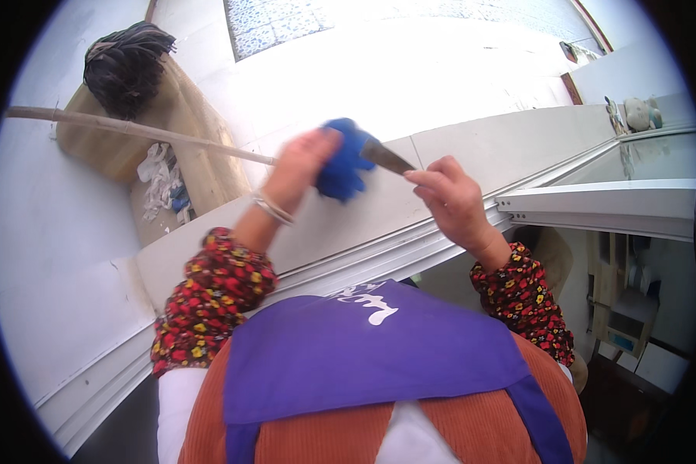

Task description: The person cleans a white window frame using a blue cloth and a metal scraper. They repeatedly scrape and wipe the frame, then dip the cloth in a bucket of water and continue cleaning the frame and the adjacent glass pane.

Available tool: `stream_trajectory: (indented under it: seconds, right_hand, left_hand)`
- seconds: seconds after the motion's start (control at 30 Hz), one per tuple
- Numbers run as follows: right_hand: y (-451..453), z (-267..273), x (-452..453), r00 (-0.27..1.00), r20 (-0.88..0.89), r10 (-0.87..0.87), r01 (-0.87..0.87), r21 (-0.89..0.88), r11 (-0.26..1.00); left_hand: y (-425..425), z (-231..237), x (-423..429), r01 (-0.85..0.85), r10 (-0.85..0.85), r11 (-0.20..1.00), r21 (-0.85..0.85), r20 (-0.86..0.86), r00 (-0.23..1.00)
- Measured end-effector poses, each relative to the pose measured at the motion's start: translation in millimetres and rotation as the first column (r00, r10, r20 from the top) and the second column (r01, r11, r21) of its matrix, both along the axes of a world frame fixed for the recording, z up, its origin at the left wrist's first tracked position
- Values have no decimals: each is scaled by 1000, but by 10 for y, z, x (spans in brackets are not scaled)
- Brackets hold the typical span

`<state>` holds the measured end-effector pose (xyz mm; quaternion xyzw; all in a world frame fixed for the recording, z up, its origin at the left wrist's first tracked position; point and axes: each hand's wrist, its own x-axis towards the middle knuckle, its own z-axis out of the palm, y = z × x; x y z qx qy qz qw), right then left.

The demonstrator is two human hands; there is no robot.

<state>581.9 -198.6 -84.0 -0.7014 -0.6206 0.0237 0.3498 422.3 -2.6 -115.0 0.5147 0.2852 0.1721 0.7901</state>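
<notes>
Over a pale tiled sill, my left hand [304, 159] grips a bunched blue cloth [343, 165], blurred by motion. My right hand [455, 197] holds a flat metal blade, apparently a scraper [387, 156], pinched at its narrow end between thumb and fingers. The blade's wider end meets the cloth at its right side; whether cloth wraps around its tip cannot be told. A bangle circles my left wrist, and flowered sleeve covers reach both forearms.
A white sliding-window track [377, 249] runs below my hands, with a glazed sash [603, 206] at right. Beyond the sill at left are a dark mop head [124, 69], a bamboo pole [168, 136] and crumpled white material [159, 182]. A pale lumpy object [638, 113] sits at far right.
</notes>
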Motion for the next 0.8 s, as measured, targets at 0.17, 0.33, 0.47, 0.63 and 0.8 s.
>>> stream_trajectory:
  seconds: [0.17,0.33,0.47,0.63,0.8]
  right_hand:
    - [-314,4,154,937,-214,-278,310,137,941]
    - [-770,-359,365,910,44,-412,395,208,895]
    - [-907,-718,362,855,106,-508,459,303,835]
    - [-921,-789,326,839,131,-527,453,367,812]
    - [-901,-796,301,824,122,-554,478,374,794]
  left_hand:
    - [-57,-149,14,-2,5,991,134,-22,1000]
    - [-359,-259,-150,473,-429,126,872,-381,819]
    - [-702,-407,226,477,-479,-168,863,-494,726]
    - [-913,-482,1239,382,-489,-229,895,-445,751]
    - [-1091,-709,2272,170,-404,-214,962,-245,881]
